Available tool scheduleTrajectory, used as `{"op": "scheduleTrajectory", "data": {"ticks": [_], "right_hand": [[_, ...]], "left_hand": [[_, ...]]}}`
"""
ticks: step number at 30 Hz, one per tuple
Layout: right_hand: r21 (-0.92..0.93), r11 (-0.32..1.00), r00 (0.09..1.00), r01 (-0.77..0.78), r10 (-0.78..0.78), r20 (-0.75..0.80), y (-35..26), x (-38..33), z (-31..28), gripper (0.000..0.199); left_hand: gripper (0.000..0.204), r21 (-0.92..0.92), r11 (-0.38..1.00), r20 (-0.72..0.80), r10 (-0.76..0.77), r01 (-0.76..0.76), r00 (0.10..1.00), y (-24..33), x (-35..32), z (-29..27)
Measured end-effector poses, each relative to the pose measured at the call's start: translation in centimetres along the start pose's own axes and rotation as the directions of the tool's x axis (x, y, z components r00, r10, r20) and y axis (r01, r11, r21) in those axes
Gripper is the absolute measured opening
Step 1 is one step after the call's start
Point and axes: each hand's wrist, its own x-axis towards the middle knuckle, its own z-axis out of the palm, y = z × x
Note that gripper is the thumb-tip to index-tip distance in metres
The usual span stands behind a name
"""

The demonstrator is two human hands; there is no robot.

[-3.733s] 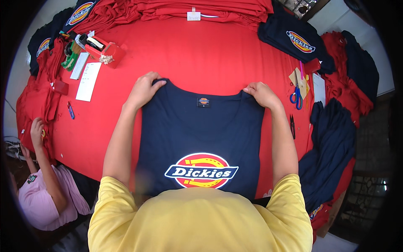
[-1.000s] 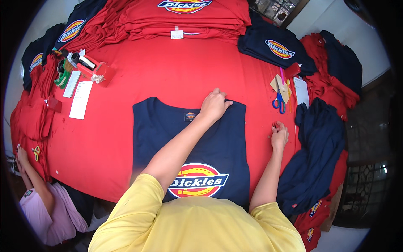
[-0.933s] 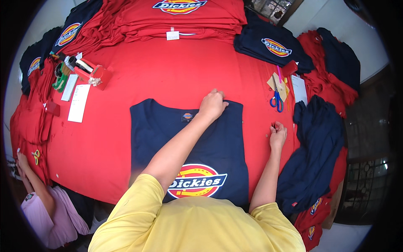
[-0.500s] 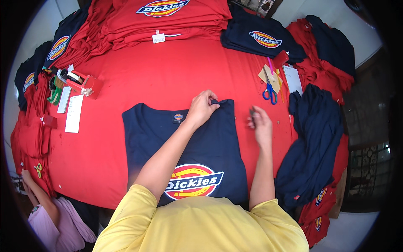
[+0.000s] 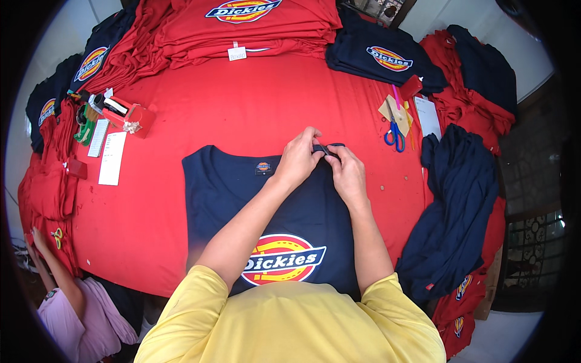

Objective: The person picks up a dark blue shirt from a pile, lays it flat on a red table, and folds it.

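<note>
A navy sleeveless shirt with a round logo print lies flat in front of me, neckline at the far side. My left hand is closed, pinching the fabric at the shirt's right shoulder. At the same spot my right hand has its fingers closed round a small dark tool, mostly hidden by the fingers. The tool's narrow tip is against or close to the shoulder edge; I cannot tell which.
Red cloth covers the table. Blue-handled scissors lie right, near a crumpled navy garment. A red tape dispenser and white paper are left. Folded red shirts are stacked behind. A co-worker's arm shows lower left.
My right hand has moved left from beside the shirt to its shoulder edge, bringing the small dark tool to my left hand. My left hand still pinches the fabric.
</note>
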Motion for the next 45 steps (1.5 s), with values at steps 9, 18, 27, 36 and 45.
{"op": "scheduleTrajectory", "data": {"ticks": [9, 18, 27, 36, 45], "right_hand": [[-0.646, 0.719, 0.957, -0.256, 0.097, -0.272, 14.0, 0.4, -5.0, 0.025], [-0.049, 0.948, 0.948, -0.314, 0.316, 0.048, 4.8, 0.6, -0.5, 0.035], [0.735, -0.195, 0.756, -0.649, -0.062, 0.651, 3.7, -2.8, -1.7, 0.052], [0.666, -0.257, 0.705, -0.700, -0.098, 0.703, 8.4, 5.0, -0.9, 0.054], [0.678, -0.095, 0.671, -0.729, 0.098, 0.735, 7.6, 1.7, -0.4, 0.039]], "left_hand": [[0.035, 0.480, 0.875, -0.179, 0.020, 0.070, 0.984, -1.4, -4.1, -11.5], [0.032, 0.481, 0.659, -0.527, -0.310, 0.579, 0.791, -5.3, -13.4, -19.9], [0.033, -0.822, 0.384, 0.044, -0.693, 0.420, 0.720, -1.9, -14.8, -20.4], [0.027, -0.583, 0.638, 0.020, -0.609, 0.504, 0.793, -6.3, -7.5, -23.6], [0.031, 0.291, 0.778, -0.371, -0.444, 0.556, 0.815, -6.2, -11.3, -20.5]]}}
